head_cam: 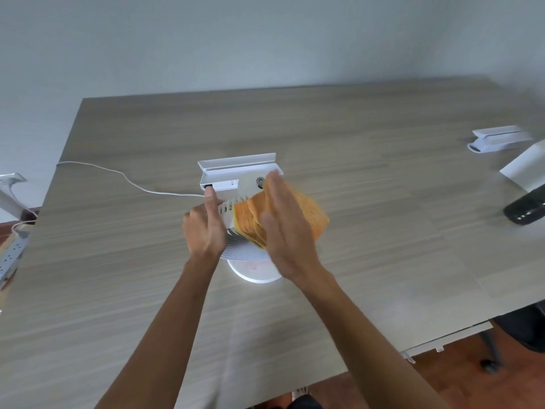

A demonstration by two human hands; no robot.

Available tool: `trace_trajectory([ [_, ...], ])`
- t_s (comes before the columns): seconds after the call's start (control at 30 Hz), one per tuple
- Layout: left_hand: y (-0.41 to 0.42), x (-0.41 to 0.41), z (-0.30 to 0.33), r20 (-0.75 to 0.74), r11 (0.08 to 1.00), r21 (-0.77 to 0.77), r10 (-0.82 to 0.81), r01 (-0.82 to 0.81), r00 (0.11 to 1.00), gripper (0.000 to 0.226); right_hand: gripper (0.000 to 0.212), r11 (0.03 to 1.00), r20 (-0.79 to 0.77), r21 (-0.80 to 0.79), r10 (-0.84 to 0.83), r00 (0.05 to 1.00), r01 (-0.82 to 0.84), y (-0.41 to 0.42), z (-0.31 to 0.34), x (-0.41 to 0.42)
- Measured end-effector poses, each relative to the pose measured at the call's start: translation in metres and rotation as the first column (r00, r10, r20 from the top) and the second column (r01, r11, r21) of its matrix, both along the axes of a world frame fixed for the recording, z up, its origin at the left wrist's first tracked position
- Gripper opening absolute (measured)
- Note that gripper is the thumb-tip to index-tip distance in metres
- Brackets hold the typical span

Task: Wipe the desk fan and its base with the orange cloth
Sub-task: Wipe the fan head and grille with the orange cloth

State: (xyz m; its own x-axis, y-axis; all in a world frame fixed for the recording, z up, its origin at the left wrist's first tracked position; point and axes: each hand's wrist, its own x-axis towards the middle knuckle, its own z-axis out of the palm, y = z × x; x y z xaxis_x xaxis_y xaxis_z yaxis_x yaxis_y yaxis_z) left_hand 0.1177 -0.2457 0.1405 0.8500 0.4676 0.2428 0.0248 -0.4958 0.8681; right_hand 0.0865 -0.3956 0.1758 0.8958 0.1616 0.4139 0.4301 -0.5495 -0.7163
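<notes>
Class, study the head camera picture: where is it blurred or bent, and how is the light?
Head view: the right hand on the orange cloth is smeared by motion, the left hand sharper; the white bracket at the right edge is blurred; the desk edges splay from the wide lens; light is soft, shadows faint.

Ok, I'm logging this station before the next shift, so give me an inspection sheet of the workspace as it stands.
Surface: wood-grain desk, mostly bare.
Job's things: white desk fan at centre, round base toward the person; orange cloth pressed on the fan.
Clutter: white bracket, black device and a white sheet-like item at the right edge.
Grippers: left hand steadies the fan; right hand lies flat on the cloth.
Cables: white cord runs left off the desk; power strip at the left.
Surroundings: plain wall, chair lower right.
</notes>
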Motion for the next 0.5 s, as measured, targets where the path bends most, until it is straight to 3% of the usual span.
trace_trajectory([
  [0.03, -0.002, -0.002, 0.001, 0.009, 1.0, -0.006, -0.01, 0.01, 1.0, 0.083, 0.058, 0.993, -0.056, 0.114, 0.021, 0.998, -0.014, -0.015, 0.001, -0.002],
  [0.1, -0.004, -0.004, 0.002, 0.014, 1.0, -0.012, -0.029, 0.029, 0.999, 0.082, 0.062, 0.98, -0.126, 0.186, -0.044, 0.991, 0.068, -0.043, -0.003, -0.004],
  [0.17, -0.004, -0.005, 0.0, 0.019, 0.999, -0.021, -0.041, 0.041, 0.999, 0.082, 0.063, 0.979, -0.223, 0.146, -0.105, 0.969, 0.14, -0.059, -0.013, -0.006],
  [0.23, -0.004, -0.006, -0.003, 0.024, 0.999, -0.017, -0.047, 0.048, 0.999, 0.084, 0.063, 0.995, -0.25, 0.056, -0.07, 0.966, 0.086, -0.058, -0.023, -0.007],
  [0.3, -0.004, -0.007, -0.003, -0.002, 0.999, -0.022, -0.026, 0.026, 1.0, 0.086, 0.062, 0.996, -0.166, -0.083, -0.042, 0.985, 0.028, -0.043, -0.031, -0.008],
  [0.4, -0.002, -0.01, -0.001, -0.026, 0.999, -0.041, 0.01, -0.011, 1.0, 0.072, 0.064, 0.976, -0.045, -0.197, -0.105, 0.993, 0.095, -0.022, -0.03, -0.007],
  [0.5, -0.001, -0.012, 0.001, -0.034, 1.0, -0.028, -0.003, 0.002, 0.999, 0.075, 0.066, 0.94, 0.073, -0.312, -0.12, 0.99, 0.137, -0.011, -0.026, -0.009],
])
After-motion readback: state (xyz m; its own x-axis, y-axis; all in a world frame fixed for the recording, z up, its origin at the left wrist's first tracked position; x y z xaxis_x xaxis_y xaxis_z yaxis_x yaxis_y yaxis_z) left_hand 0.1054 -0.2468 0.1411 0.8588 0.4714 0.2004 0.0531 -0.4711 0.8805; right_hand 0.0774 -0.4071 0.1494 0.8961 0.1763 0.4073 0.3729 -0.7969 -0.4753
